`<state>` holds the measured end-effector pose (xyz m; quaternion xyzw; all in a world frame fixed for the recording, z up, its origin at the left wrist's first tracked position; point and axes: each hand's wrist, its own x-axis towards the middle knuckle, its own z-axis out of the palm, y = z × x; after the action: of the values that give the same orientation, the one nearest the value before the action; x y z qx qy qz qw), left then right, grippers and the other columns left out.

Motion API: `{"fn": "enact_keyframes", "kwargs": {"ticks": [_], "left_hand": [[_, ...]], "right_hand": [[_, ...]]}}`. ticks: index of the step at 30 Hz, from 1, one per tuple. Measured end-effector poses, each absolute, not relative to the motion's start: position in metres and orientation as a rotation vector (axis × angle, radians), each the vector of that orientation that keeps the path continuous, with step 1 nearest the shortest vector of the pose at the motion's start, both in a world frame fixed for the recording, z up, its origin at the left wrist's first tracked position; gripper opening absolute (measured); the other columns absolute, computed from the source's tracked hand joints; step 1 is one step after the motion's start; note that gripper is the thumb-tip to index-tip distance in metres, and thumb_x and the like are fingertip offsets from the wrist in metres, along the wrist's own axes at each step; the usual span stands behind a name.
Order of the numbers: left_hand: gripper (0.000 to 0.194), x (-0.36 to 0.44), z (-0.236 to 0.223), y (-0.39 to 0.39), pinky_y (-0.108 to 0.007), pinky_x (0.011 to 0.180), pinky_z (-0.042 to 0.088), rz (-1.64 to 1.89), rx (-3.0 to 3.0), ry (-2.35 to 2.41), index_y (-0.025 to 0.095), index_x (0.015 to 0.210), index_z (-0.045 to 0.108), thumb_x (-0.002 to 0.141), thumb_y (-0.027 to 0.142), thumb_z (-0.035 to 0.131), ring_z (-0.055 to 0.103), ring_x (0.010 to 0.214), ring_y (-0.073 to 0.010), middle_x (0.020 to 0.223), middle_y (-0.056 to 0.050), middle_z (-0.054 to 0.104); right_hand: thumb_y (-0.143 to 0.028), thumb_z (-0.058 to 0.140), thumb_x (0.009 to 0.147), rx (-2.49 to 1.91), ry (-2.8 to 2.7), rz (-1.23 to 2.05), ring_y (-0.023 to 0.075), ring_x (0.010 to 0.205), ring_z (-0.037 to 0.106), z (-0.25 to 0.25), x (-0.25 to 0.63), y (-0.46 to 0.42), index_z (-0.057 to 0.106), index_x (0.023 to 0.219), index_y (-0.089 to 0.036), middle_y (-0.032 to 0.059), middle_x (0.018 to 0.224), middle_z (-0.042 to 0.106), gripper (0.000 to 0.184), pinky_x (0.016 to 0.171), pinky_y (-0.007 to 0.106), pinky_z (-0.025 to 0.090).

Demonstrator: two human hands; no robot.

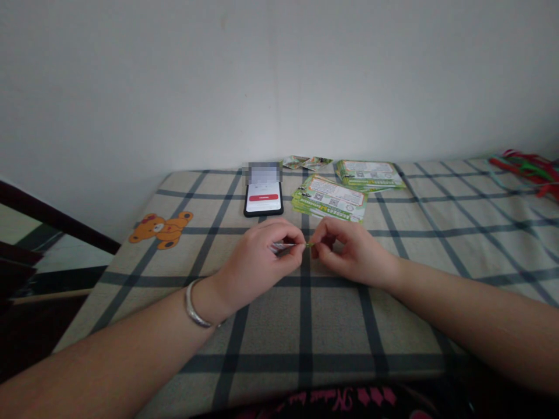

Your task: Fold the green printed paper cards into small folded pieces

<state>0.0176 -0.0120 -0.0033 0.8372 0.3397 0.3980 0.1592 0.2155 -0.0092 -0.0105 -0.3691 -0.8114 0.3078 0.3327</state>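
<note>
Above the middle of the checked tablecloth, my left hand (268,253) pinches a thin printed paper card (280,247) between thumb and fingers. A pale part of the card shows inside the curl of that hand, but my fingers cover most of it. My right hand (343,249) is closed in a pinch on its narrow yellow-green edge, close to the left fingertips. Beyond my hands lies a fanned stack of green-and-white printed cards (332,198). Just past my left hand is a black-edged phone (264,198) with its screen lit.
A second card stack (371,173) lies farther back, and small folded cards (307,162) rest by the wall (279,75). An orange bear cutout (161,230) is on the left of the tablecloth (271,326). Red and green strands (533,174) lie at far right.
</note>
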Motion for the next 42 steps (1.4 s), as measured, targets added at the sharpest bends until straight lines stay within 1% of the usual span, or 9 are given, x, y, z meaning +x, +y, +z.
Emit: {"fn": "enact_keyframes", "kwargs": {"ticks": [6,10,17,23,27,31,34,39,42], "left_hand": [[0.009,0.016,-0.003,-0.01,-0.019,0.069,0.045,1.084,2.271,1.023,0.016,0.077,0.063,0.08,0.009,0.059,0.057,0.071,-0.0083,0.076,0.003,0.064],[0.008,0.015,-0.002,-0.009,-0.018,0.065,0.045,1.052,2.165,1.024,0.016,0.079,0.063,0.081,0.01,0.059,0.056,0.07,-0.0077,0.077,0.003,0.063],[0.003,0.016,-0.007,-0.007,-0.018,0.062,0.046,0.999,1.925,0.958,0.017,0.084,0.062,0.085,0.017,0.059,0.057,0.071,-0.0078,0.082,0.002,0.063],[0.008,0.014,-0.013,-0.004,-0.023,0.065,0.049,1.016,1.954,0.985,0.02,0.092,0.064,0.087,0.025,0.062,0.06,0.075,-0.0108,0.087,0.0,0.065],[0.012,0.013,-0.013,-0.003,-0.028,0.077,0.053,1.082,2.178,0.998,0.021,0.1,0.065,0.089,0.022,0.06,0.062,0.086,-0.0131,0.096,-0.002,0.065],[0.019,0.013,-0.013,-0.003,-0.032,0.093,0.05,1.147,2.413,0.988,0.02,0.106,0.065,0.089,0.015,0.059,0.06,0.1,-0.0143,0.103,-0.003,0.065],[0.022,0.015,-0.014,-0.002,-0.033,0.099,0.048,1.127,2.496,0.968,0.018,0.108,0.064,0.087,0.013,0.061,0.059,0.106,-0.0147,0.111,-0.004,0.063],[0.02,0.021,-0.017,-0.003,-0.031,0.092,0.051,1.073,2.406,1.012,0.018,0.104,0.064,0.085,0.013,0.064,0.058,0.103,-0.0145,0.109,-0.004,0.062],[0.021,0.021,-0.018,-0.003,-0.027,0.077,0.054,1.07,2.242,1.085,0.019,0.104,0.06,0.085,0.015,0.064,0.06,0.092,-0.0137,0.103,-0.003,0.061]], "right_hand": [[-0.012,0.052,0.08,-0.909,-2.049,0.868,0.011,0.064,0.061,-0.01,0.217,-0.007,0.058,0.086,-0.016,0.0022,0.075,0.068,0.009,0.056,0.022,0.047],[-0.01,0.048,0.081,-0.874,-2.039,0.871,0.0104,0.067,0.061,-0.007,0.217,-0.007,0.058,0.087,-0.016,0.0022,0.077,0.068,0.013,0.059,0.022,0.048],[-0.025,0.058,0.083,-0.913,-2.055,0.89,0.0118,0.061,0.055,-0.009,0.218,-0.008,0.059,0.085,-0.016,0.0019,0.072,0.061,0.009,0.056,0.026,0.047],[-0.026,0.057,0.085,-0.907,-2.025,0.9,0.0111,0.06,0.053,-0.011,0.217,-0.005,0.058,0.08,-0.017,0.0005,0.069,0.058,0.01,0.055,0.026,0.045],[-0.024,0.056,0.085,-0.907,-1.993,0.89,0.011,0.058,0.053,-0.009,0.218,-0.006,0.055,0.08,-0.018,-0.0004,0.066,0.057,0.008,0.054,0.026,0.044],[-0.024,0.056,0.086,-0.903,-1.927,0.948,0.0107,0.057,0.053,-0.011,0.219,-0.004,0.051,0.081,-0.019,-0.0014,0.066,0.057,0.009,0.053,0.025,0.043],[-0.023,0.056,0.086,-0.886,-1.858,0.996,0.0103,0.059,0.055,-0.016,0.218,-0.002,0.051,0.082,-0.019,-0.0021,0.068,0.057,0.008,0.054,0.024,0.044],[-0.018,0.055,0.086,-0.853,-1.82,1.024,0.0103,0.067,0.057,-0.02,0.216,0.002,0.054,0.085,-0.02,-0.0013,0.075,0.059,0.002,0.061,0.025,0.047],[-0.019,0.055,0.087,-0.834,-1.822,1.079,0.0104,0.067,0.058,-0.02,0.217,0.001,0.054,0.085,-0.02,-0.0014,0.075,0.059,0.002,0.061,0.025,0.048]]}}
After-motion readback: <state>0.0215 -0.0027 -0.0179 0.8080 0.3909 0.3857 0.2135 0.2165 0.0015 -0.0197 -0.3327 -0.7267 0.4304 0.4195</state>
